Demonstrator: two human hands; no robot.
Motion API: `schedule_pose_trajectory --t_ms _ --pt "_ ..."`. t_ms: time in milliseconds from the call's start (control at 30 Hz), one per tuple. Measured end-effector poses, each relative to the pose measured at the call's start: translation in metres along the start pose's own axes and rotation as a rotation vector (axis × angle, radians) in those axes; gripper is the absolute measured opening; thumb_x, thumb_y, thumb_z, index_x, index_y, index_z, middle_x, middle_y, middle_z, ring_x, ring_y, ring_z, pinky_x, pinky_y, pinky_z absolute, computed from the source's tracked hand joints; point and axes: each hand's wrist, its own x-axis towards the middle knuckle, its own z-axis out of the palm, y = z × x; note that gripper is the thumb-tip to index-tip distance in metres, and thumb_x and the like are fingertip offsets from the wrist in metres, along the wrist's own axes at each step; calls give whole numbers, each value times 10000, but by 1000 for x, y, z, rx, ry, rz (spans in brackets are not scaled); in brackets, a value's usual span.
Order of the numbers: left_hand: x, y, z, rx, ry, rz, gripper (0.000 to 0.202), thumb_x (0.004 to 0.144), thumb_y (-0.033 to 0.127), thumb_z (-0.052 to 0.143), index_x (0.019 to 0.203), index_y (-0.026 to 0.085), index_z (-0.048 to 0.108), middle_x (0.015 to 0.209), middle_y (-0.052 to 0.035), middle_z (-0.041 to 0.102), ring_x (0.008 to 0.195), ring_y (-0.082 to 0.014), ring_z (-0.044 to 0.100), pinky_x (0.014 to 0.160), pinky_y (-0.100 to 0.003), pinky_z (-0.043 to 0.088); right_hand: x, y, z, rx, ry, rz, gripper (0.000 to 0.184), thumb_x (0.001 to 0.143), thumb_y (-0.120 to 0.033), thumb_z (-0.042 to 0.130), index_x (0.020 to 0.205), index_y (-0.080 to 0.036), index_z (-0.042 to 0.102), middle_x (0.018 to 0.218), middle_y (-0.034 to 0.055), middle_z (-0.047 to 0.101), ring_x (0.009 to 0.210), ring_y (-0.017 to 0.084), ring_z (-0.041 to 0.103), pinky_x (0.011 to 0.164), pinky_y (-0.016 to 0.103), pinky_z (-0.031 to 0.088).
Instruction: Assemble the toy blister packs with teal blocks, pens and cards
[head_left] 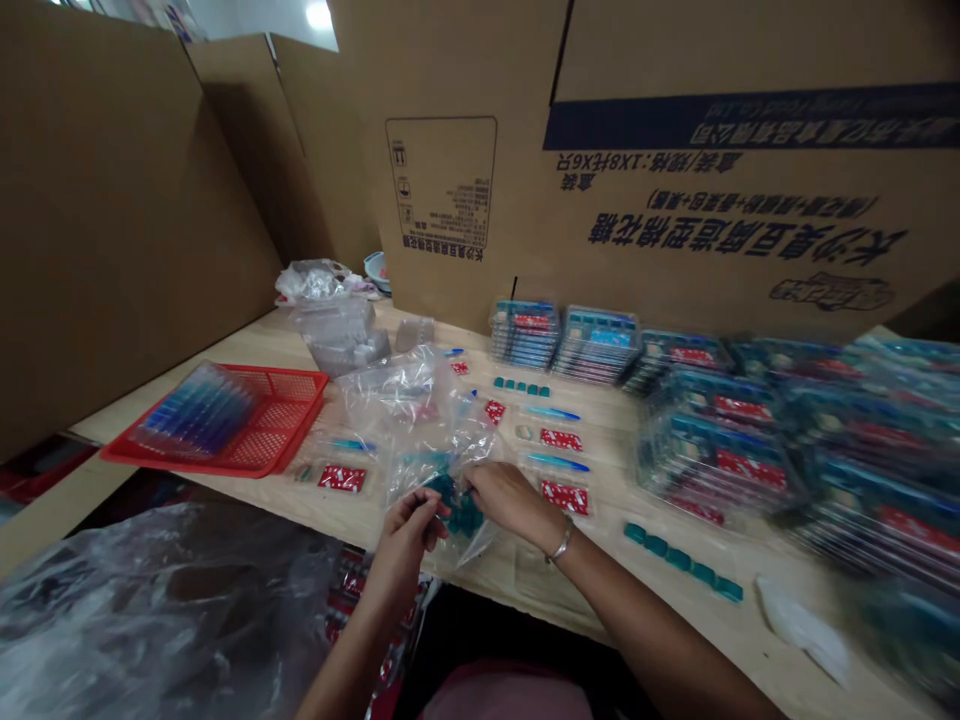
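A clear plastic bag [480,540] with small teal blocks [463,518] inside lies at the table's front edge. My left hand [411,520] is at the bag's left side, its fingers curled and thumb against the fingertips; what they hold, if anything, cannot be made out. From the right, my right hand [506,495] reaches to the bag's mouth with its fingers bent down by the teal blocks. Its fingertips are partly hidden. Close by lie a red patterned packet [566,496] and a blue pen-like stick [556,462] in a clear tray.
On the left stands a red basket [304,405] with blue sticks. Stacked filled clear boxes [720,450] fill the right side. A row of teal blocks [682,562] lies at the front right, beside a white piece [802,630]. Cardboard [525,220] walls the back.
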Motion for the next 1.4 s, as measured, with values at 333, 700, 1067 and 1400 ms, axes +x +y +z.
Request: schedule_pose_trajectory --t_ms 333,700,1067,1400 --pt "5 -2 0 23 -6 5 332 571 370 736 780 158 590 644 -3 645 485 -90 521 440 -196 289 -6 -5 -5 -30 45 -33 246 840 -32 420 814 -169 622 861 57 669 775 174 609 650 243 389" --pt "5 0 3 -9 6 -39 404 547 401 761 814 151 587 678 -11 657 490 -100 550 434 -193 308 4 -9 1 169 117 37 231 772 -64 524 955 -162 626 937 64 669 851 169 613 755 259 438" --pt "13 1 9 -157 7 -66 405 468 270 826 777 142 598 620 -3 669 463 -74 543 444 -157 335 6 -8 -4 781 51 -10 252 787 -54 475 958 -159 627 904 33 672 789 136 632 705 249 479" --pt "14 10 -1 -346 0 -164 249 500 197 713 735 118 687 621 -23 673 521 -112 583 464 -185 444 1 -15 -1 129 35 -34 314 751 -16 441 958 -173 619 946 59 662 874 177 608 748 252 428"
